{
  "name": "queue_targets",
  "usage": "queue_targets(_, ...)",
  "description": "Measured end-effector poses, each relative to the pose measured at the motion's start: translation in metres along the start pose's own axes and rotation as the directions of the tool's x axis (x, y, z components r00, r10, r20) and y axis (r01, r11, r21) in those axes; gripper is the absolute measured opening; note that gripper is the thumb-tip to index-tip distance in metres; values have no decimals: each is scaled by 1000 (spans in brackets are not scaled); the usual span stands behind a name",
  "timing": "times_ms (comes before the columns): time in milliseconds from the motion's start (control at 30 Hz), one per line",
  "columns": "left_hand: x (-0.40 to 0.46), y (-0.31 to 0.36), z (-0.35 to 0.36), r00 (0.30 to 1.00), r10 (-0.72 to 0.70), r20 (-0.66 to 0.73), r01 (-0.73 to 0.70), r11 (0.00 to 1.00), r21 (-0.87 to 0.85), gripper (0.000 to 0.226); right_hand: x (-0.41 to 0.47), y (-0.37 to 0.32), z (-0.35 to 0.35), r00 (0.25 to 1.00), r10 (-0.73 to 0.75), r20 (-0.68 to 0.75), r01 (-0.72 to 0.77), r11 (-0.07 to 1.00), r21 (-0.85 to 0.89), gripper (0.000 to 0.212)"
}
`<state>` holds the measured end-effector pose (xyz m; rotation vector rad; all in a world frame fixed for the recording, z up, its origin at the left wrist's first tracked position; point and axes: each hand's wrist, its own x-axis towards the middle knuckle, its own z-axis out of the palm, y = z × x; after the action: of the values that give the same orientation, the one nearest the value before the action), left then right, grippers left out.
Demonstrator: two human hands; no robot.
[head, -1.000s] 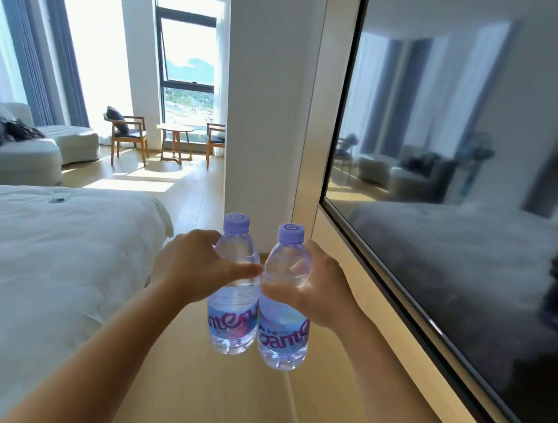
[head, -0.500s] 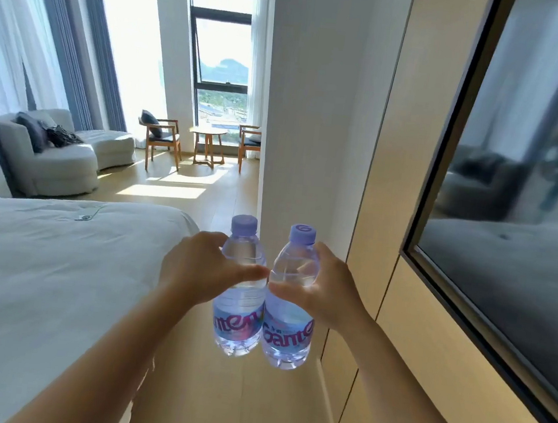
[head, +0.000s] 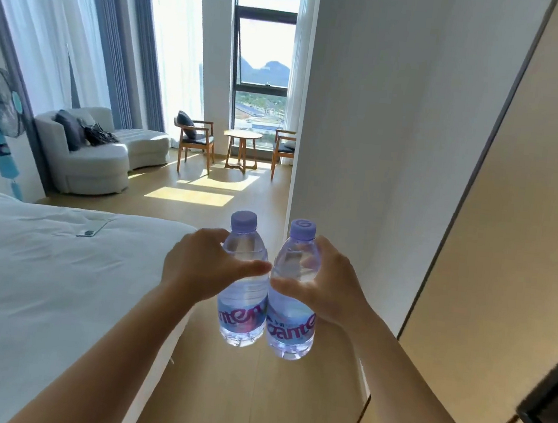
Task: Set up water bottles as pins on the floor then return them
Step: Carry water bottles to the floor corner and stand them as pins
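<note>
Held upright over the wooden floor beside the bed, the left grip wraps one water bottle and the right grip another, sides touching, with armchairs by the far window.
</note>
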<state>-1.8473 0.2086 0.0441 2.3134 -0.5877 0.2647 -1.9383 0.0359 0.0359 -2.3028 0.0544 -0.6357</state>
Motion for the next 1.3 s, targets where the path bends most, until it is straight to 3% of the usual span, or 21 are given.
queue_targets(333, 155, -44, 55, 999, -31, 15, 31, 999, 16, 52, 147, 84, 46, 998, -5, 58, 5, 1000, 7, 62)
queue_targets(733, 414, -115, 107, 1000, 10, -8, -9, 1000, 27, 70, 387, 161, 106, 1000, -4, -6, 4, 1000, -26, 60)
queue_targets(1300, 739, -214, 199, 997, -69, -26, 70, 995, 64, 61, 714, 310, 204, 1000, 0, 22, -2, 995, 95, 64)
